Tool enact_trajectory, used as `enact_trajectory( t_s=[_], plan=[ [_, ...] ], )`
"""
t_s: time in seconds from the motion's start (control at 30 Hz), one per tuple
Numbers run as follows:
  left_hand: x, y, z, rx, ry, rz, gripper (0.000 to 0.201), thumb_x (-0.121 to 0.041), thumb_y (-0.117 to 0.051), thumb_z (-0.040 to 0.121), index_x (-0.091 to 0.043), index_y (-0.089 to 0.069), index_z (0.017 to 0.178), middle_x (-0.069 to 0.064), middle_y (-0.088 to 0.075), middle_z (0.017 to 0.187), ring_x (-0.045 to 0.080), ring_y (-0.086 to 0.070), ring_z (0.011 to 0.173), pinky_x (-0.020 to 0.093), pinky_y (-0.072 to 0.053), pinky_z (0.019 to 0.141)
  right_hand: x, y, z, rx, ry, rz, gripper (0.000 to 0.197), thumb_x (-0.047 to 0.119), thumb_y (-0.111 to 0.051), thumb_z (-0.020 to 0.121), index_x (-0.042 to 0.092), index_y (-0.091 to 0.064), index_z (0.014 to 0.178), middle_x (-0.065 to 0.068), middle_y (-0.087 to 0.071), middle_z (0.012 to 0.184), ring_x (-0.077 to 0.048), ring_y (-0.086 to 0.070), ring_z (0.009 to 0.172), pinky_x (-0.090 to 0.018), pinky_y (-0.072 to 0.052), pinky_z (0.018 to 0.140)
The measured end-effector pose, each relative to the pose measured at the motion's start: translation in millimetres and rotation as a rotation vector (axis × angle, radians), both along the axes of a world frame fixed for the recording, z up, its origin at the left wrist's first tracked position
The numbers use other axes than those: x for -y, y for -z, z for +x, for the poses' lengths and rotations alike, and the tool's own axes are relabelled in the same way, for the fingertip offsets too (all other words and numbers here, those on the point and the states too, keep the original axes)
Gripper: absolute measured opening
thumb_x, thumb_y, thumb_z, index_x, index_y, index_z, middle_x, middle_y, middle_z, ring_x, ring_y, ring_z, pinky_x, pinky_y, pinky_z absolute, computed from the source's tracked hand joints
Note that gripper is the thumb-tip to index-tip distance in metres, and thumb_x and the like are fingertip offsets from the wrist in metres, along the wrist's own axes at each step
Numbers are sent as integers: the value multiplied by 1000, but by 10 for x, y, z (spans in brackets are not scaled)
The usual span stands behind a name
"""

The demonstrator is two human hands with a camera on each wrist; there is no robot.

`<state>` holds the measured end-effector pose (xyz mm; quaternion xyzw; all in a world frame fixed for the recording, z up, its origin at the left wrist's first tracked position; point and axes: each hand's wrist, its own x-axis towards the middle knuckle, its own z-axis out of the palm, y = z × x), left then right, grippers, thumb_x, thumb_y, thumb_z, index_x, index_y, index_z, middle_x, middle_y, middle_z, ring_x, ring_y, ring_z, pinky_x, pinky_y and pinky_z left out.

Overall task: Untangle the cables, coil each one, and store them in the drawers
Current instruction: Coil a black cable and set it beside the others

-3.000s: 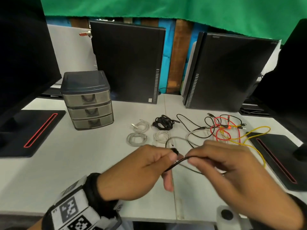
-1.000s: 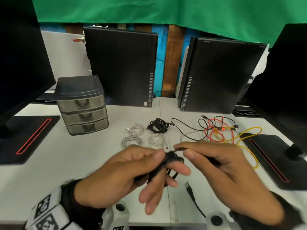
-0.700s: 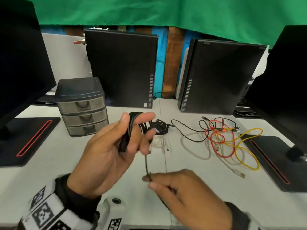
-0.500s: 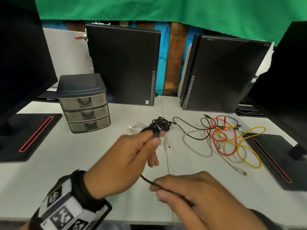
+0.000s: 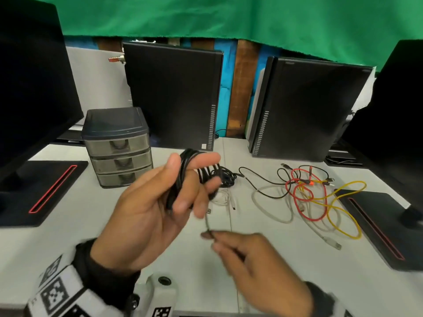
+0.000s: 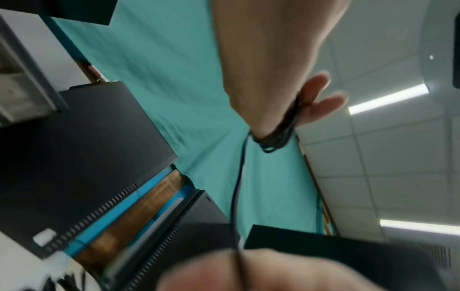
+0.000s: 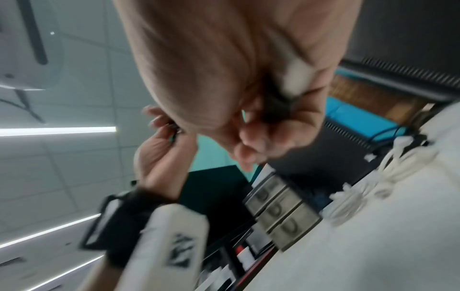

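My left hand is raised palm toward me, its fingers curled through a black cable coil wound in several loops. The coil also shows in the left wrist view, with the free length running down from it. My right hand is below and pinches that free length near its end. The right wrist view is blurred and shows my right hand pinching the dark cable. A grey three-drawer unit stands at the left with its drawers shut.
On the table to the right lie tangled red, yellow, grey and thin black cables. A coiled black bundle and a white coil lie behind my left hand. Two black computer towers stand behind; monitor bases sit on both sides.
My left hand has turned palm toward me and lifted, with the black loops around its fingers. The right hand stays low on the free end, now a little further right.
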<state>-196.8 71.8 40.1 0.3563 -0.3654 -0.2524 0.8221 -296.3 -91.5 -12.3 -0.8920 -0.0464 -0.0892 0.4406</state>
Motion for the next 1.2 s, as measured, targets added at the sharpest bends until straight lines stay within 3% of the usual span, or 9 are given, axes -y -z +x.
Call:
enact_trajectory(
  t_s=[0.13, 0.23, 0.37, 0.5, 0.6, 0.73, 0.9, 1.07, 1.2],
  plan=[
    [106, 189, 68, 428, -449, 395, 27, -39, -50, 99, -22, -71, 98, 7, -59, 62, 17, -70, 78, 17, -48, 88, -209, -137, -142, -115, -125, -336, 35, 47, -45, 99, 47, -49, 134, 6, -70, 100, -10, -62, 87, -18, -49, 84],
    [103, 311, 65, 639, -409, 662, 42, -51, -43, 95, -21, -68, 111, -3, -64, 63, 9, -64, 63, 27, -53, 69, -87, -356, -247, 162, -68, -440, 31, 50, -40, 96, 39, -56, 119, 11, -65, 92, -8, -59, 73, -28, -54, 69],
    [106, 283, -78, 544, -41, 711, 64, -59, -33, 97, -11, -72, 84, 2, -52, 45, 5, -53, 49, 21, -47, 70, 198, -491, -293, 489, 21, -450, 16, 29, -56, 96, 28, -72, 97, 16, -55, 81, -5, -52, 73, -26, -46, 64],
    [96, 189, -167, 222, 363, 477, 55, -47, -42, 101, -2, -68, 84, -7, -33, 42, 3, -46, 37, 20, -47, 64, 269, -456, -201, 527, 94, -345, 18, 30, -59, 94, 24, -76, 95, 10, -55, 94, -14, -54, 93, -22, -40, 81],
    [113, 196, -166, 66, 415, 354, 49, -51, -52, 97, -10, -67, 74, -15, -34, 40, -1, -48, 35, 31, -44, 68, 214, -393, -162, 503, 97, -304, 20, 29, -58, 95, 25, -76, 100, 11, -55, 91, -13, -55, 86, -23, -42, 73],
    [185, 238, -188, -63, 293, 369, 59, -70, -61, 80, -16, -59, 56, -14, -28, 34, 2, -39, 27, 30, -55, 69, 148, -342, -148, 380, 89, -51, 18, 23, -59, 94, 28, -76, 97, 11, -62, 83, -11, -65, 77, -17, -49, 60],
    [253, 220, -205, -71, 16, 461, 68, -80, -66, 64, -15, -53, 47, -6, -31, 31, 8, -38, 25, 25, -52, 55, 97, -330, -160, 196, 75, 245, 18, 21, -62, 88, 29, -79, 88, 3, -67, 85, -19, -68, 77, -43, -58, 62],
    [305, 210, -199, 133, -400, 586, 72, -76, -47, 83, -19, -46, 40, 5, -43, 43, 15, -39, 41, 18, -39, 48, 36, -380, -150, 134, 55, 488, 13, 19, -66, 81, 22, -79, 83, -6, -74, 81, -16, -71, 71, -25, -56, 62],
    [299, 199, -241, 182, -399, 625, 69, -64, -34, 88, -8, -40, 49, 6, -33, 48, 16, -30, 47, 19, -32, 49, 54, -336, -96, 8, 3, 740, 16, 23, -71, 80, 11, -79, 87, -14, -75, 82, -15, -71, 72, -24, -56, 60]
  ],
)
